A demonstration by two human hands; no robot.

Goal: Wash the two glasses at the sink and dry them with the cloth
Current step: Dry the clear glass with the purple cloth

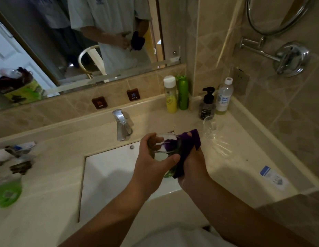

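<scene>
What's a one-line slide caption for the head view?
Left hand grips a glass over the sink while right hand wipes it with a purple cloth; second glass stands on counter.

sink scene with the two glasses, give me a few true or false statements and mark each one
1. The left hand grips a glass over the sink. True.
2. The purple cloth lies folded on the counter. False: the right hand holds it against the glass, with part of it pushed inside.
3. A second glass stands on the counter to the right, untouched by either hand. True.
4. Water is running from the tap. False: no stream shows below the spout.
5. The black pump bottle stands left of the tap. False: it stands in the right corner, behind the second glass.
</scene>
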